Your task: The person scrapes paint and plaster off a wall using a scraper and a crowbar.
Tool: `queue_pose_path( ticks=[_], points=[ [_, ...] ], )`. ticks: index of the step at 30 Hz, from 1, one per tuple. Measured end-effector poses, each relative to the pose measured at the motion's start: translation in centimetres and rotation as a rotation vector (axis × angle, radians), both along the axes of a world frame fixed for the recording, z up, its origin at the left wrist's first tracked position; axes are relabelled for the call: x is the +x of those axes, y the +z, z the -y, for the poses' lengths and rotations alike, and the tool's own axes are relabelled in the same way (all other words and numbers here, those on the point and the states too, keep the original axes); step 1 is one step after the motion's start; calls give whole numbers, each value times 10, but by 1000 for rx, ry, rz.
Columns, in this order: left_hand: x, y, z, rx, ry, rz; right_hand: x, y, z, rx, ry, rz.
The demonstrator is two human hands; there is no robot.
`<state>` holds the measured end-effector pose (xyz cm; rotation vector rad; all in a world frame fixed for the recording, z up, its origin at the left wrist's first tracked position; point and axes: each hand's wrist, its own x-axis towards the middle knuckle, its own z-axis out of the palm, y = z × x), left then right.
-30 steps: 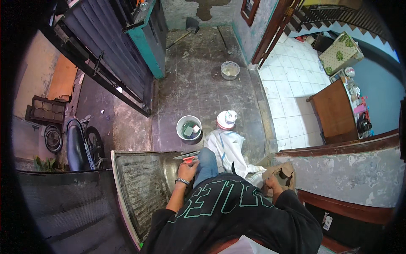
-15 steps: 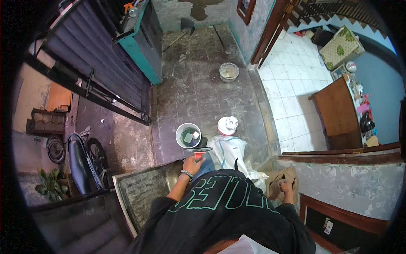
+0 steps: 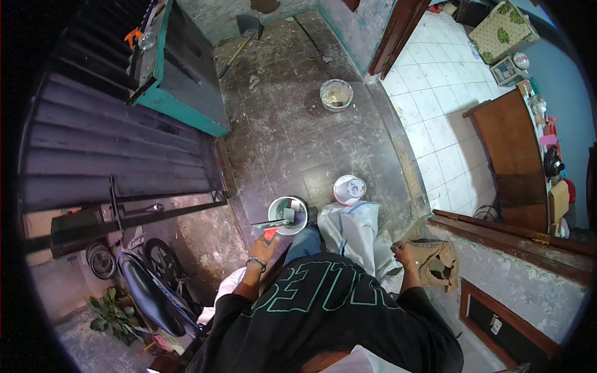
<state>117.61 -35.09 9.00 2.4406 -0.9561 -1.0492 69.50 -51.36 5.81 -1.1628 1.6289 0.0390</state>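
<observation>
My left hand (image 3: 263,250) is closed round the red handle of a wide-bladed putty knife (image 3: 270,233). Its long flat blade lies level across the near left rim of a white bucket (image 3: 305,217), as seen from above; I cannot tell whether they touch. Light grey square pieces and something greenish show inside that bucket. My right hand (image 3: 404,252) is closed beside an opened brown paper bag (image 3: 443,252); what it holds, if anything, cannot be made out. Between my hands, a white woven sack (image 3: 351,227) drapes down in front of me, with a white tub (image 3: 349,189) beyond it.
Farther off on the dusty dark floor stands a tub of pale paste (image 3: 336,95). A long-handled dustpan (image 3: 250,28) lies near the far wall. A motorbike (image 3: 149,289) is parked at left, by a metal gate (image 3: 118,149). A doorway at right leads to white tiles (image 3: 435,124).
My right hand has come out of the paper bag and moved left of it. The left hand has moved the putty knife leftward, and the board at left has gone from view as the view turned.
</observation>
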Motion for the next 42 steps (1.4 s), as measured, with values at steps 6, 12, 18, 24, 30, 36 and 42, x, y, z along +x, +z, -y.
queue_pose_path(
  ticks=[6, 12, 18, 24, 30, 36, 42],
  points=[
    [48, 17, 19, -24, 46, 26, 69, -20, 16, 24, 15, 42],
    [75, 26, 5, 115, -42, 74, 128, -45, 15, -222, 262, -52],
    [92, 13, -10, 232, -62, 90, 159, -38, 25, -16, 598, -282],
    [107, 29, -11, 306, -146, 100, 123, -71, -19, 60, 808, -414],
    [124, 34, -15, 283, -51, 97, 81, -108, -83, 122, 866, -344],
    [135, 17, 21, 131, 71, -61, 100, -162, -38, 289, 679, -110],
    [135, 11, 153, 166, -178, 51, 134, -120, 83, 144, 492, -286]
  ],
)
